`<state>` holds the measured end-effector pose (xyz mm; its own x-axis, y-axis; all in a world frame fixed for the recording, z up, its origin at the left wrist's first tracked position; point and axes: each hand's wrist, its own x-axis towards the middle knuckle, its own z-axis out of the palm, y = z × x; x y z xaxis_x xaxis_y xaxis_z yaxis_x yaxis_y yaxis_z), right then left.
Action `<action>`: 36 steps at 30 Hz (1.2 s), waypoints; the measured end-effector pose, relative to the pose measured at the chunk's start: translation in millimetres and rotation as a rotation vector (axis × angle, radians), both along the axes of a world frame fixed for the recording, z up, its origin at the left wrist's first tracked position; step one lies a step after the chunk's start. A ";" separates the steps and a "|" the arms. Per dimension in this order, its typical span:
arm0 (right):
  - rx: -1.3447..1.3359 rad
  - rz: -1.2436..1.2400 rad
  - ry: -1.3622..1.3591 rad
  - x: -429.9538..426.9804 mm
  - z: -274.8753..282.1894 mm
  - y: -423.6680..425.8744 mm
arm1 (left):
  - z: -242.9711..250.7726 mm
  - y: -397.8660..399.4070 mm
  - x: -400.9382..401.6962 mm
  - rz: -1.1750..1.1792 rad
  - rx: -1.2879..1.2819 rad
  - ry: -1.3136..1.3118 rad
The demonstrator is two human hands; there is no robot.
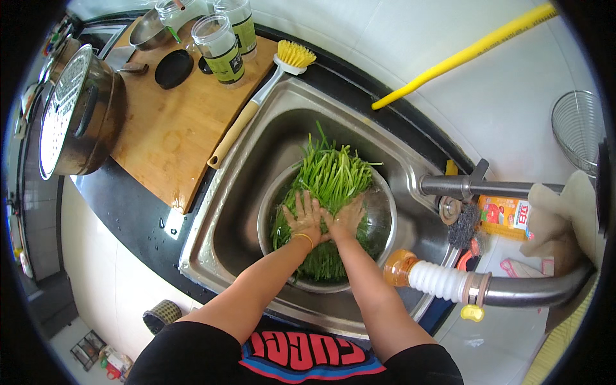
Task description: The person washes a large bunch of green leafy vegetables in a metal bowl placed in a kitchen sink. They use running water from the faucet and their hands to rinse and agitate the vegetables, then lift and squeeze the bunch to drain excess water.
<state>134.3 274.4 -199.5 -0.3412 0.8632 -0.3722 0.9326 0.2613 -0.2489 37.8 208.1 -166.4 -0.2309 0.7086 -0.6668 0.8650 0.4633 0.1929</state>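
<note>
A round metal bowl [391, 211] sits in the stainless steel sink [236, 207]. It holds water and a thick bunch of long, thin green vegetable stalks [339, 168], whose pale cut ends stick up past the far rim. My left hand [306, 220] lies palm down on the bunch with fingers spread, a yellow band around its wrist. Beside it, my right hand [347, 219] presses on the greens at the right, its fingers apart and partly under water. The two thumbs nearly meet. Neither hand is closed around anything.
A faucet spout with a white corrugated extension [435, 280] reaches over the sink's right side. Left of the sink, a long-handled brush [236, 130] lies along a wooden board [159, 130] bearing plastic jars [219, 50] and a large pot [91, 115]. A yellow hose [457, 57] hangs behind.
</note>
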 end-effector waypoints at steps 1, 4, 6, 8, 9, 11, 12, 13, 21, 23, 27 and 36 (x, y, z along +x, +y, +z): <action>0.003 -0.006 -0.012 0.8 -3.0 0.1 | 4.1 1.7 -1.1 0.004 -0.012 -0.005; -0.145 -0.031 -0.030 -3.4 6.3 7.9 | 30.6 2.4 -10.7 -0.024 0.011 -0.023; -0.261 -0.033 0.092 7.6 33.7 9.1 | 26.5 -12.9 -15.1 -0.055 0.166 -0.029; -0.191 0.015 0.211 41.6 19.2 -6.4 | 38.5 -33.7 -19.7 -0.054 0.315 -0.067; -0.173 0.073 0.148 49.2 32.5 -20.5 | 44.3 -46.6 -19.1 -0.060 0.331 -0.016; -0.306 0.102 0.083 50.1 73.4 -49.3 | 51.8 -60.4 -14.8 -0.099 0.168 -0.022; -0.207 0.165 0.050 56.7 70.2 -64.5 | 52.0 -62.5 -12.7 -0.122 0.113 -0.030; -0.191 0.166 0.013 60.5 62.5 -74.9 | 49.7 -62.0 -10.5 -0.144 0.062 -0.034; -0.317 0.114 -0.078 55.1 26.0 -69.3 | 15.5 -50.8 -9.7 -0.139 -0.022 -0.076; -0.382 0.132 -0.119 52.2 32.7 -62.2 | 18.7 -46.6 -8.4 -0.165 -0.092 -0.019; -0.445 0.163 -0.053 50.4 76.3 -23.5 | 51.0 -43.1 -35.3 -0.093 0.050 -0.163; -0.334 -0.280 0.651 27.5 32.4 61.0 | 9.1 13.0 -59.2 0.778 0.433 -0.412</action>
<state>161.8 335.4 -167.1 -0.3666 0.8266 -0.4271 0.5917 -0.1471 -0.7926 -21.4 221.1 -157.4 -0.5442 0.6596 -0.5184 0.1749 0.6935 0.6989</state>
